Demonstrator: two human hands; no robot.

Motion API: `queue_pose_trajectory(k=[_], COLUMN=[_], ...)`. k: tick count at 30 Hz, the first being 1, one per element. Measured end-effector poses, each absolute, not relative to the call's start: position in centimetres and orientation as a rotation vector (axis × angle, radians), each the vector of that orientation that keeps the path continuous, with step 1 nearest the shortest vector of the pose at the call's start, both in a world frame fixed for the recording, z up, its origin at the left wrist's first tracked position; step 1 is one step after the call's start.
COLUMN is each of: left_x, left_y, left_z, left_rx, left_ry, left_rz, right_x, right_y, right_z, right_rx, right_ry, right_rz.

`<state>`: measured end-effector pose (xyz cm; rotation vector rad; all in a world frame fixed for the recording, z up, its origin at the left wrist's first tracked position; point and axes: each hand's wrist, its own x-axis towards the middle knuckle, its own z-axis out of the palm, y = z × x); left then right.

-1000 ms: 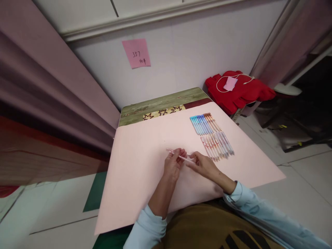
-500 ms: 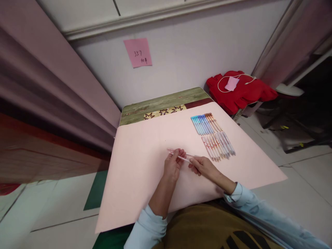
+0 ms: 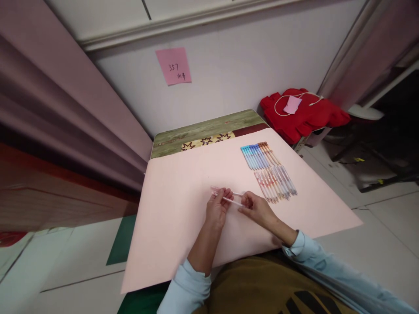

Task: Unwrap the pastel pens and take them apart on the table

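Observation:
Just left of the pens laid out on the table, my left hand (image 3: 217, 210) is closed around slim pale pink-and-white pens (image 3: 233, 201); two shafts show, pointing right. Their left ends stick out past my thumb. My right hand (image 3: 260, 210) is at the other ends, fingers curled against the farther shaft and thumb low by the nearer one. Its fingers partly hide the pen tips. On the pink sheet to the right lie blue-to-brown capped pens (image 3: 255, 158) in a row. Below them is a second row of clear-barrelled pens (image 3: 275, 183) with patterned bodies.
Pink paper (image 3: 170, 209) covers most of the table, whose patterned far edge (image 3: 206, 135) touches the wall. A red cloth bundle (image 3: 304, 115) with a white cable sits beyond the right corner. A pink note (image 3: 174, 66) hangs on the wall. Curtains (image 3: 98, 87) flank the left side.
My right hand's fingers have shifted up from the nearer pen's end to the farther one, and its thumb has separated from them. My left hand has stayed nearly still.

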<state>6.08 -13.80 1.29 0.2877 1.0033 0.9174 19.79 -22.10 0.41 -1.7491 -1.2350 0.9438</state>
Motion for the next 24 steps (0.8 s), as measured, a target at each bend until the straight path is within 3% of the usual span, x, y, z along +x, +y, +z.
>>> queue_pose_trajectory(k=[9,16,24], left_x=[6.1,6.0,4.4], left_y=[-14.0,-14.1,-13.0], left_z=[1.0,1.2,0.0], left_rx=[0.323,0.389,1.005], left_ry=[0.949,1.028,1.300], left_rz=[0.914,0.928,0.891], right_x=[19.4,20.1,20.0], right_y=[-22.3,-22.3,-22.8], right_z=[1.1,0.6,0.9], right_rx=[-1.673,-1.835,-2.085], right_ry=[-1.200,-1.239,-1.416], right_rz=[1.320,0.875,0.581])
